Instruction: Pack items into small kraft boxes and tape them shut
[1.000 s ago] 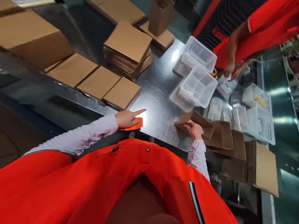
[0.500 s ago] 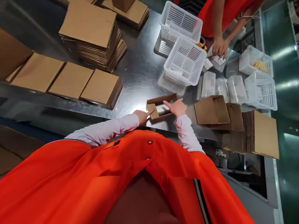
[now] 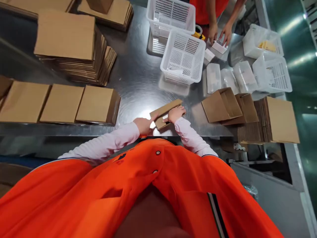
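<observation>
A small cardboard box (image 3: 165, 108) lies on the metal table close to its front edge, tilted a little. Its far long flap is folded inward, and a narrow gap shows something pale inside. My left hand (image 3: 144, 126) grips the box's left end, one digit stretched along the end flap. Over the right part of the box lies my right hand (image 3: 175, 114), its fingers on the far flap and its thumb pointing left at the gap. Part of the box's right end is hidden under that hand.
Closed cardboard boxes (image 3: 95, 104) line the front edge at left, before a stack of flat cartons (image 3: 65, 36). White plastic baskets (image 3: 182, 59) stand behind. At right are open cartons (image 3: 221, 105) and clear-wrapped packs (image 3: 213, 77). A co-worker's hands (image 3: 225, 34) handle small white boxes.
The far long flap of the box has folded in over the contents. My right hand has moved left and down onto the box; my left stays at its left end. The view has shifted.
</observation>
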Demonstrator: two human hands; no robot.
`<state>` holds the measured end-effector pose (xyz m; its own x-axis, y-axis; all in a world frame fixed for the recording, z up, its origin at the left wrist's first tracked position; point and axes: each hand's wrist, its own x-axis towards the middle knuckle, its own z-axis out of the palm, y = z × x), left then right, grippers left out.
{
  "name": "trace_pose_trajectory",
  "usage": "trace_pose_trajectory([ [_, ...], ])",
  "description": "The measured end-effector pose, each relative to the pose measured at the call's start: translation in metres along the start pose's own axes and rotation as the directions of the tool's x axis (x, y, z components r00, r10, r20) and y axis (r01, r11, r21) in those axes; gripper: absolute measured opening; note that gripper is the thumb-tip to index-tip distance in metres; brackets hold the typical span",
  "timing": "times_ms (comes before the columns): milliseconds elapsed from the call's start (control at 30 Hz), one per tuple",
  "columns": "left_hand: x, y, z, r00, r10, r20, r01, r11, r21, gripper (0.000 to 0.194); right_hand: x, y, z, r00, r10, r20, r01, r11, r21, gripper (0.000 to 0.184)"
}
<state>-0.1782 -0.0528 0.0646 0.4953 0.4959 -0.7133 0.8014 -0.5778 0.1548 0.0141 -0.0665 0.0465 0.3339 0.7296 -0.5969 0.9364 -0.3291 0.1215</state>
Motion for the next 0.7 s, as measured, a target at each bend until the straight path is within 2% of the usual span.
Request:
trace_pose_trajectory([
  [67, 0.007, 0.005, 0.019, 0.997, 0.036, 0.064, -0.038, 0.999, 0.024, 0.095, -0.025, 0.016, 0.012, 0.972, -0.21, -0.105, 0.213, 0.977, 0.024, 0.103],
  [100, 0.01, 0.006, 0.027, 0.996, 0.036, 0.079, -0.038, 0.999, 0.028, 0.094, -0.037, 0.022, 0.021, 0.925, -0.335, -0.18, 0.346, 0.938, 0.03, 0.101],
  [167, 0.014, 0.006, 0.034, 0.997, 0.03, 0.077, -0.033, 0.999, 0.029, 0.095, -0.053, 0.023, 0.041, 0.792, -0.516, -0.326, 0.547, 0.837, 0.002, 0.107],
  [200, 0.015, 0.005, 0.032, 0.996, 0.033, 0.077, -0.036, 0.999, 0.038, 0.095, -0.055, 0.019, 0.05, 0.735, -0.562, -0.379, 0.601, 0.799, -0.017, 0.112],
  [233, 0.014, 0.003, 0.028, 0.996, 0.039, 0.081, -0.043, 0.997, 0.056, 0.095, -0.052, 0.012, 0.057, 0.698, -0.586, -0.411, 0.634, 0.773, -0.025, 0.115],
  [267, 0.013, 0.001, 0.021, 0.995, 0.041, 0.086, -0.049, 0.995, 0.085, 0.093, -0.046, 0.004, 0.063, 0.681, -0.595, -0.427, 0.65, 0.759, -0.019, 0.117],
  [333, 0.009, -0.004, 0.002, 0.995, 0.028, 0.095, -0.043, 0.986, 0.161, 0.081, -0.029, -0.011, 0.067, 0.689, -0.583, -0.431, 0.651, 0.759, 0.014, 0.116],
  [433, -0.005, -0.013, -0.039, 0.995, -0.019, 0.094, -0.006, 0.967, 0.253, 0.058, -0.009, -0.023, 0.066, 0.701, -0.581, -0.414, 0.656, 0.753, 0.054, 0.109],
  [500, -0.013, -0.016, -0.072, 0.996, 0.007, 0.093, -0.033, 0.958, 0.284, 0.067, -0.004, -0.025, 0.066, 0.687, -0.592, -0.421, 0.675, 0.735, 0.066, 0.103],
  [600, -0.014, -0.004, -0.123, 0.996, 0.073, 0.051, -0.086, 0.944, 0.319, 0.1, -0.004, -0.025, 0.068, 0.674, -0.602, -0.428, 0.697, 0.71, 0.099, 0.097],
  [633, -0.009, 0.006, -0.139, 0.996, 0.087, 0.013, -0.086, 0.94, 0.331, 0.1, -0.004, -0.025, 0.069, 0.675, -0.602, -0.427, 0.702, 0.703, 0.118, 0.094],
  [700, 0.014, 0.032, -0.17, 0.99, 0.11, -0.084, -0.077, 0.942, 0.326, 0.09, -0.004, -0.028, 0.069, 0.676, -0.602, -0.426, 0.71, 0.686, 0.157, 0.088],
])
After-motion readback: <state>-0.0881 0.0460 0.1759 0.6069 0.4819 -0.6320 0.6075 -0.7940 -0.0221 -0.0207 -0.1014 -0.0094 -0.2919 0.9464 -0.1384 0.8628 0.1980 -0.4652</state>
